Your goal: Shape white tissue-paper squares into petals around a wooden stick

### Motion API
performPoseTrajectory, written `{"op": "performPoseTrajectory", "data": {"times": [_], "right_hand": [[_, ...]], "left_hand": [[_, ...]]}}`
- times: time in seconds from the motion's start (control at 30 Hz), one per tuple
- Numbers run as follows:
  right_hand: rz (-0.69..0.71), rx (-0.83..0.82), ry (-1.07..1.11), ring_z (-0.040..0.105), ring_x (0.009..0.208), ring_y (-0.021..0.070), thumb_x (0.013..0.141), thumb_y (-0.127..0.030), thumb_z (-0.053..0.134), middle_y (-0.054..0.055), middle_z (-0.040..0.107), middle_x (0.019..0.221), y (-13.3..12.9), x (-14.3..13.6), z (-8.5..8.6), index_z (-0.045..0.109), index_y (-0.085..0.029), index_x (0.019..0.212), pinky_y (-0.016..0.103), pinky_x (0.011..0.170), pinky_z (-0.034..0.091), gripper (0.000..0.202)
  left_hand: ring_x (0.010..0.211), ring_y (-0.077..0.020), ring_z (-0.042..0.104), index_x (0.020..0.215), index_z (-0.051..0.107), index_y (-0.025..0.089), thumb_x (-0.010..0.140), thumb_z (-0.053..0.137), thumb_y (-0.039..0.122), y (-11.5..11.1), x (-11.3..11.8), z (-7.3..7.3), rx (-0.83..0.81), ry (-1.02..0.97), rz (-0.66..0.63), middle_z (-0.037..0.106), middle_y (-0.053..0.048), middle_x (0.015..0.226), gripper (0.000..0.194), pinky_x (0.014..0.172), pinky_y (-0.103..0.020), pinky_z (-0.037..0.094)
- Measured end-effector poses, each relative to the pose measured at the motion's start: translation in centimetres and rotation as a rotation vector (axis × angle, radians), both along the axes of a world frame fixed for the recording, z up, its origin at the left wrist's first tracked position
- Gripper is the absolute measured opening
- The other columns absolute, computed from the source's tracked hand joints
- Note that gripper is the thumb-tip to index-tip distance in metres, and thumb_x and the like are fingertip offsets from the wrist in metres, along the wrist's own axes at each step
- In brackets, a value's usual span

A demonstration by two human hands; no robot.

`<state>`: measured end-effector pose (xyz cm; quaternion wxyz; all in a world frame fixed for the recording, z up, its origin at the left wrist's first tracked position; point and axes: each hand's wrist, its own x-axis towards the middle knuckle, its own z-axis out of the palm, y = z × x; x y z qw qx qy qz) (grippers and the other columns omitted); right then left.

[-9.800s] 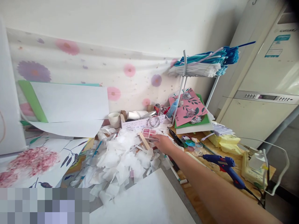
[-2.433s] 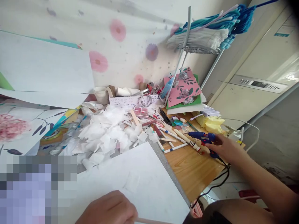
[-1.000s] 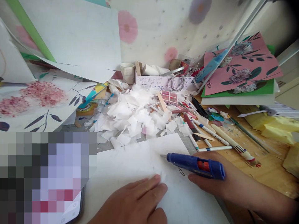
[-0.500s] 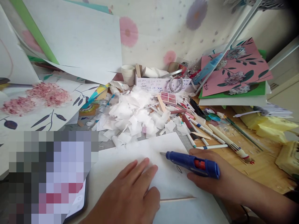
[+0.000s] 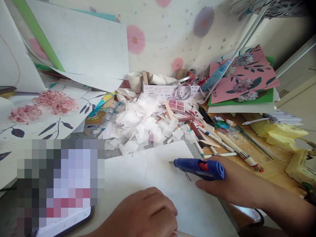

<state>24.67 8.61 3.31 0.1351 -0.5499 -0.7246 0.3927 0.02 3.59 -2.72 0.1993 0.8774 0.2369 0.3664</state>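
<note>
My right hand (image 5: 222,184) is wrapped round a blue glue gun (image 5: 197,168), whose metal nozzle points left just over a white sheet of paper (image 5: 197,200). Near the sheet's front edge my left hand (image 5: 148,214) is closed, its fingers curled under. A thin wooden stick (image 5: 183,234) sticks out by its fingertips; the rest of it is hidden. A small dark outline (image 5: 188,176) shows on the paper below the glue gun. Beyond the sheet lies a heap of white tissue pieces (image 5: 138,115).
A phone (image 5: 74,220) with a blurred screen stands at the left, by a paper with pink flowers (image 5: 56,102). Pens (image 5: 214,136) and brushes crowd the right. Paper cups (image 5: 135,82), a pink flower picture (image 5: 242,75) and yellow plastic (image 5: 278,131) sit farther off.
My left hand has drawn back toward the front, its spread fingers now curled by the stick. The glue gun has shifted slightly left and up. The view has moved a little.
</note>
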Motion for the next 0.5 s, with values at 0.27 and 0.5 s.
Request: {"op": "performPoseTrajectory", "data": {"times": [0.27,0.5], "right_hand": [[0.275,-0.066,-0.159,0.057,0.064,0.0145,0.064,-0.013,0.063,-0.004,0.069,0.072,2.8,-1.7,3.6,0.076,-0.027,0.082,0.022,0.053,0.04,0.026],[0.018,-0.217,0.166,0.052,0.051,0.0102,0.07,-0.027,0.07,-0.002,0.062,0.068,1.6,-0.1,1.0,0.07,-0.022,0.099,0.022,0.046,0.04,0.029]], "left_hand": [[0.087,-0.0141,0.061,0.093,0.062,0.02,0.095,0.046,0.017,-1.2,-0.4,3.9,-0.269,0.34,-0.026,0.068,-0.002,0.098,0.016,0.08,-0.021,0.049],[0.087,-0.0151,0.062,0.088,0.064,0.018,0.094,0.044,0.018,-1.9,0.1,4.0,-0.274,0.369,0.04,0.067,-0.002,0.095,0.021,0.081,-0.025,0.051]]}}
